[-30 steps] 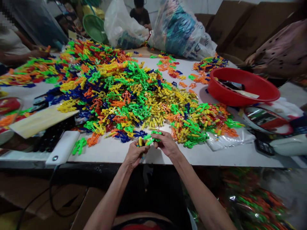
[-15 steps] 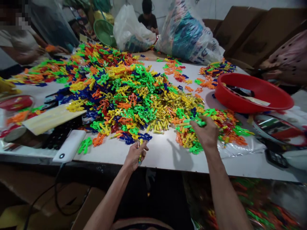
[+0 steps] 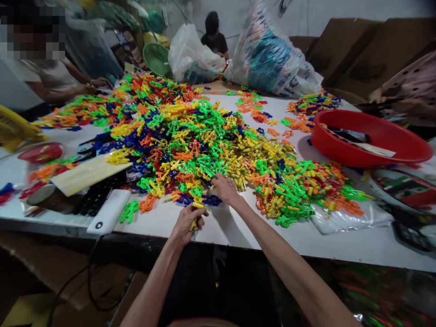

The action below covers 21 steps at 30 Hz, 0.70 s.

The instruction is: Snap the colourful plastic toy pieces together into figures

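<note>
Where toys [image 3: 184, 141] sprawl, red basin [image 3: 329, 152], bags [image 3: 269, 63]

A corded white device [image 3: 109, 212] lies well apart from a red basin [image 3: 329, 149].

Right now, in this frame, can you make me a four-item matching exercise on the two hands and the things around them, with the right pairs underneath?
1. Left hand
2. Right hand
3. Basin
4. Device with a cable

A. Red, on the right side of the table
B. Holding yellow pieces
C. White, lying left of both hands
D. At the near edge of the big pile

Pairs: 1-B, 2-D, 3-A, 4-C
</note>
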Motion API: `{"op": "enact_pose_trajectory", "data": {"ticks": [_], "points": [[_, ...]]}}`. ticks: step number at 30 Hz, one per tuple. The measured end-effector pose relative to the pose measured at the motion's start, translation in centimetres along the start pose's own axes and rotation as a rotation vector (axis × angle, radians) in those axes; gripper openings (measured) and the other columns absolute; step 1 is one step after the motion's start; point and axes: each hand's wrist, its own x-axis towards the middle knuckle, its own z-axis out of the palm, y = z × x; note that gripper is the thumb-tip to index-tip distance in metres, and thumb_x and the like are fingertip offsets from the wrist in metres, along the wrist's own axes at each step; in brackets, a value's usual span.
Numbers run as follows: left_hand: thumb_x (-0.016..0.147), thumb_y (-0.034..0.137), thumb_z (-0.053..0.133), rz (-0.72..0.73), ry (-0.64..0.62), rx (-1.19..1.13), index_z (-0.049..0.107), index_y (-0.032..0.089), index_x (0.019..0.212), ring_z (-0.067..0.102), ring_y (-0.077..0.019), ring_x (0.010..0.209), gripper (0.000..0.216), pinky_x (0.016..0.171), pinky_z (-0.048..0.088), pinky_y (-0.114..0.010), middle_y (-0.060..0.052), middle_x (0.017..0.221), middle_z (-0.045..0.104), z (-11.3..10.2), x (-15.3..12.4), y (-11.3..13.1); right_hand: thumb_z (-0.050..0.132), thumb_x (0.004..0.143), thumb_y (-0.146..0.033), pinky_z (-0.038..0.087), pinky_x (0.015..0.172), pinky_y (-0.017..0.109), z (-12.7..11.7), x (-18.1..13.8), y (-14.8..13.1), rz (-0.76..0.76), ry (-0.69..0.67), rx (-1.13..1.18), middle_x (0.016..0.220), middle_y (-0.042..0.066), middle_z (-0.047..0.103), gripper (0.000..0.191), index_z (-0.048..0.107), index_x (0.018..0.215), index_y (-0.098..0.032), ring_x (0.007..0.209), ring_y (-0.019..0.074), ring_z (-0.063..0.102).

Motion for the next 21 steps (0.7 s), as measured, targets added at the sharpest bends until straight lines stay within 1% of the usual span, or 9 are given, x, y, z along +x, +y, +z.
{"op": "enact_pose_trajectory", "data": {"ticks": [3, 6, 8, 10, 13, 15, 17, 19, 21], "points": [[0.056, 0.03, 0.074, 0.001, 0.066, -0.09, 0.05, 0.015, 0.069, 0.04, -0.0023, 0.034, 0.031, 0.032, 0.022, -0.016, 0.003, 0.059, 0.059, -0.4, 0.5, -0.4, 0.042, 0.084, -0.018, 0.04, 0.079, 0.031, -0.1, -1.4, 0.4, -0.02, 0.051, 0.12, 0.116, 0.008, 0.049, 0.036, 0.054, 0.117, -0.023, 0.101, 0.0206, 0.051], [0.053, 0.027, 0.073, 0.0, 0.113, -0.163, 0.051, 0.015, 0.067, 0.039, -0.0026, 0.033, 0.029, 0.031, 0.02, -0.016, 0.002, 0.061, 0.06, -0.5, 1.0, -0.9, 0.051, 0.081, -0.029, 0.039, 0.084, 0.032, 0.7, -3.0, -0.4, -0.122, 0.031, 0.142, 0.11, 0.007, 0.054, 0.031, 0.058, 0.111, -0.023, 0.104, 0.0228, 0.048], [0.053, 0.025, 0.071, -0.022, 0.126, -0.199, 0.052, 0.014, 0.067, 0.04, -0.0029, 0.035, 0.026, 0.031, 0.02, -0.017, 0.0, 0.064, 0.062, -0.6, 1.1, -0.9, 0.051, 0.081, -0.025, 0.036, 0.088, 0.036, 1.4, -3.7, -1.0, -0.148, 0.007, 0.118, 0.106, 0.007, 0.058, 0.026, 0.06, 0.105, -0.023, 0.106, 0.0246, 0.047], [0.054, 0.026, 0.07, -0.048, 0.137, -0.215, 0.056, 0.013, 0.068, 0.041, -0.0035, 0.036, 0.024, 0.031, 0.019, -0.017, -0.001, 0.061, 0.061, -0.7, 1.0, -0.8, 0.046, 0.082, -0.018, 0.036, 0.089, 0.038, 1.8, -4.1, -1.1, -0.075, 0.05, 0.19, 0.107, 0.007, 0.06, 0.027, 0.059, 0.106, -0.023, 0.105, 0.0243, 0.049], [0.055, 0.027, 0.071, -0.05, 0.127, -0.189, 0.061, 0.011, 0.072, 0.039, -0.0035, 0.035, 0.026, 0.032, 0.017, -0.017, 0.001, 0.052, 0.056, -0.7, 0.5, -0.5, 0.049, 0.08, -0.021, 0.044, 0.074, 0.033, 1.5, -4.7, -0.5, 0.112, 0.125, 0.557, 0.1, 0.006, 0.062, 0.032, 0.054, 0.112, -0.021, 0.088, 0.0212, 0.056], [0.055, 0.027, 0.073, -0.012, 0.088, -0.158, 0.062, 0.01, 0.073, 0.036, -0.0025, 0.034, 0.027, 0.033, 0.017, -0.017, 0.002, 0.05, 0.054, -0.3, 0.2, -0.4, 0.056, 0.075, -0.028, 0.044, 0.058, 0.027, 0.5, -5.4, 0.2, 0.178, 0.064, 0.876, 0.088, 0.003, 0.062, 0.034, 0.055, 0.108, -0.02, 0.069, 0.0169, 0.056], [0.056, 0.028, 0.074, 0.029, 0.053, -0.121, 0.061, 0.012, 0.072, 0.035, -0.0019, 0.033, 0.026, 0.033, 0.018, -0.018, 0.003, 0.051, 0.054, 0.2, 0.1, -0.6, 0.059, 0.071, -0.032, 0.04, 0.048, 0.023, -0.8, -6.4, 0.8, 0.18, -0.039, 1.127, 0.081, 0.001, 0.06, 0.035, 0.057, 0.104, -0.018, 0.056, 0.0116, 0.051], [0.057, 0.03, 0.074, 0.07, 0.04, -0.056, 0.06, 0.013, 0.072, 0.034, -0.0016, 0.033, 0.027, 0.034, 0.02, -0.017, 0.005, 0.052, 0.053, 0.9, 0.0, -0.9, 0.06, 0.07, -0.032, 0.036, 0.045, 0.02, -2.2, -7.4, 1.2, 0.163, -0.102, 1.257, 0.079, -0.001, 0.059, 0.036, 0.059, 0.104, -0.019, 0.051, 0.0077, 0.046], [0.058, 0.03, 0.075, 0.116, 0.025, 0.053, 0.06, 0.014, 0.075, 0.035, -0.0015, 0.035, 0.028, 0.035, 0.023, -0.017, 0.006, 0.054, 0.052, 1.4, 0.0, -1.3, 0.062, 0.068, -0.031, 0.034, 0.043, 0.018, -3.2, -8.2, 1.5, 0.183, -0.094, 1.311, 0.077, -0.002, 0.059, 0.037, 0.059, 0.103, -0.021, 0.051, 0.0065, 0.045]]}}
